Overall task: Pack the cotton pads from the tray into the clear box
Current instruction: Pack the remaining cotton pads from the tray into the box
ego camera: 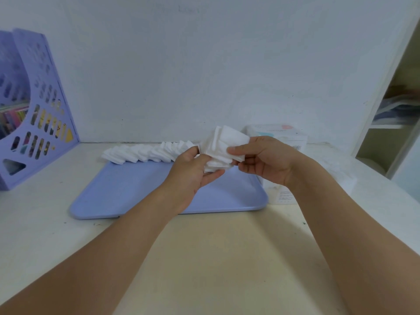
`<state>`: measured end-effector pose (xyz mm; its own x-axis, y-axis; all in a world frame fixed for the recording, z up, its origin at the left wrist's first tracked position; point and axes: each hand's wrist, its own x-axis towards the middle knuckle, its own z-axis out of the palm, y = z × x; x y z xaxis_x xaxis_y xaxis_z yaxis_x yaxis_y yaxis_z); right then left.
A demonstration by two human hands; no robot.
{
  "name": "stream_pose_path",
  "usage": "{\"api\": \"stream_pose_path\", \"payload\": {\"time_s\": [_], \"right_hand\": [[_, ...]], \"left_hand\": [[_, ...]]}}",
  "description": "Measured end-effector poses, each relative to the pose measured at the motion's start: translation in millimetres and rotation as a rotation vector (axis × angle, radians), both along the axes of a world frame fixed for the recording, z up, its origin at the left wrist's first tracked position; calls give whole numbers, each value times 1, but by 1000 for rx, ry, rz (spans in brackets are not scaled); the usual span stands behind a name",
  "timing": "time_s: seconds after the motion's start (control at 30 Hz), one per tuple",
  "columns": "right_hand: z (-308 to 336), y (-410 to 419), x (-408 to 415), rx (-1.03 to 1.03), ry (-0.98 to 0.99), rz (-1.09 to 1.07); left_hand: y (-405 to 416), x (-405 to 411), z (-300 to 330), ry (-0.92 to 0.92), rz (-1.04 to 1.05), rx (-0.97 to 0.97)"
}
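Both hands hold a bunch of cotton pads (223,145) above the far right part of the blue tray (136,192). Right hand (261,160) pinches the bunch, thumb on top. Left hand (193,173) cups it from below, palm up. Row of pads (145,153) lies along tray's far edge. Clear box (284,196) sits just right of tray, partly hidden by the right wrist.

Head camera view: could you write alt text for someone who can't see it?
Two hands, left and right, hold a bunch of pads above a blue tray. More pads line its far edge.
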<state>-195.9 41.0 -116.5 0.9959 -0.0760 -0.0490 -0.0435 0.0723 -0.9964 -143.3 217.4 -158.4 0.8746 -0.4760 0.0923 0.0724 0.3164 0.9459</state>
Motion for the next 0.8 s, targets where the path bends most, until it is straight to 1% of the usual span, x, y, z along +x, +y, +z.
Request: {"api": "stream_pose_path", "payload": {"time_s": [0.13, 0.27, 0.4, 0.53, 0.6, 0.73, 0.8], "right_hand": [[1, -8, -1, -72, -4, 8], [-1, -9, -1, -99, -2, -2], [-2, -7, 0, -68, -4, -2], [-3, -7, 2, 39, -5, -1], [-4, -6, 3, 38, -9, -21], [-4, -8, 3, 19, -9, -47], [-2, -12, 1, 27, -26, -65]], "left_hand": [[3, 4, 2, 3, 5, 16], [4, 5, 3, 42, -29, 13], [4, 3, 1, 27, -71, 2], [2, 3, 1, 43, -95, -43], [2, 3, 1, 49, -113, -72], [3, 4, -1, -3, -106, -38], [4, 5, 0, 3, -105, -47]]}}
